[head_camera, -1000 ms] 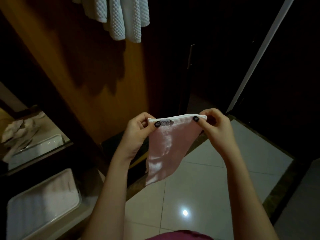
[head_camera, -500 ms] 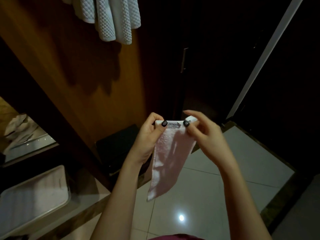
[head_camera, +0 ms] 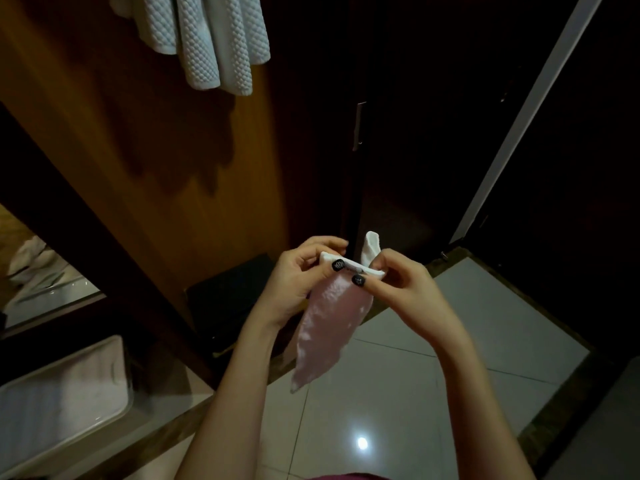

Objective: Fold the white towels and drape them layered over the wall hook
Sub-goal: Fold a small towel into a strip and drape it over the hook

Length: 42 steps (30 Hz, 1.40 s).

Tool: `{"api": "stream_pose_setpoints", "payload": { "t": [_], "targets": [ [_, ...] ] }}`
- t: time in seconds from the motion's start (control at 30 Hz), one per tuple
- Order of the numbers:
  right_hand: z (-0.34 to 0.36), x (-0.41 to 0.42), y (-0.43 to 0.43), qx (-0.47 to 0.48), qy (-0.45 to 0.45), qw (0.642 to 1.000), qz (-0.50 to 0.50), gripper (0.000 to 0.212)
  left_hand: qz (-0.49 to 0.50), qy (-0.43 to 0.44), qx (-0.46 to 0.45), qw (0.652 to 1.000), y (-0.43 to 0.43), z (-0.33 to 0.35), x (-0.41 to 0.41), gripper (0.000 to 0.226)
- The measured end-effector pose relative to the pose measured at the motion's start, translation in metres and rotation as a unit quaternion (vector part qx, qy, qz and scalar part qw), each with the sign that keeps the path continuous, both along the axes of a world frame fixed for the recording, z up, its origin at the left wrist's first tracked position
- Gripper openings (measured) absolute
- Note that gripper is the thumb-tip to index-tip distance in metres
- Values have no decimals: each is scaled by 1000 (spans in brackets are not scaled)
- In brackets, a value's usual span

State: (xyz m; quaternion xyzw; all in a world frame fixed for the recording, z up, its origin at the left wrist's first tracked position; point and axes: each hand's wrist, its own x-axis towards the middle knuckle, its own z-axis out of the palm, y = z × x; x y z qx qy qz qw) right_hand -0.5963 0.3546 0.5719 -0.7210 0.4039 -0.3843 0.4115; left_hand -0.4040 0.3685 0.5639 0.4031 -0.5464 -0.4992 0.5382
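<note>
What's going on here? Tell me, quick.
A person is folding a small pale pink-tinted cloth, pinching its top edge between the left hand and right hand. The rest hangs down and one corner pokes up. White waffle-textured towels already hang against the wooden wall above. This cloth is not yet draped.

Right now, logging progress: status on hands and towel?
Left hand and right hand pinch top hem of small towel. Rest hangs free. Waffle-weave towels hang above; nothing between.
</note>
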Motion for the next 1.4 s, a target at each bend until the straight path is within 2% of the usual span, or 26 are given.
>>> {"api": "stream_pose_setpoints", "payload": {
  "t": [0.2,0.37,0.43,0.63,0.77,0.9,0.97,1.03,1.17,1.3,1.4],
  "targets": [
    [17,-7,-8,53,-59,993,81,29,-107,32,16,994,-14,13,-5,8],
    [20,-12,-13,78,-81,988,105,31,-133,16,33,990,-19,16,-8,5],
    [21,-15,-16,73,-65,990,98,29,-102,21,16,994,-19,15,-11,5],
    [26,-11,-24,-19,17,1000,-8,25,24,-65,-73,995,-21,20,-16,8],
    [43,6,-34,-96,-3,993,-62,25,128,-104,-127,978,-36,34,-20,16],
    [65,18,-54,-149,-24,978,-143,27,207,-98,-153,961,-49,29,-15,21],
    [77,23,-64,-163,-36,969,-183,27,248,-146,-166,943,-53,16,-12,16],
    [89,28,-73,-178,-52,958,-220,28,259,-187,-151,935,-58,2,-10,12],
    [109,40,-88,-168,-87,947,-262,32,268,-205,-98,936,-70,-23,-9,14],
    [127,44,-102,-148,-126,943,-270,34,279,-179,-36,943,-82,-36,-3,20],
    [141,45,-110,-141,-133,942,-274,28,245,-171,7,954,-92,-40,3,15]
  ]
}}
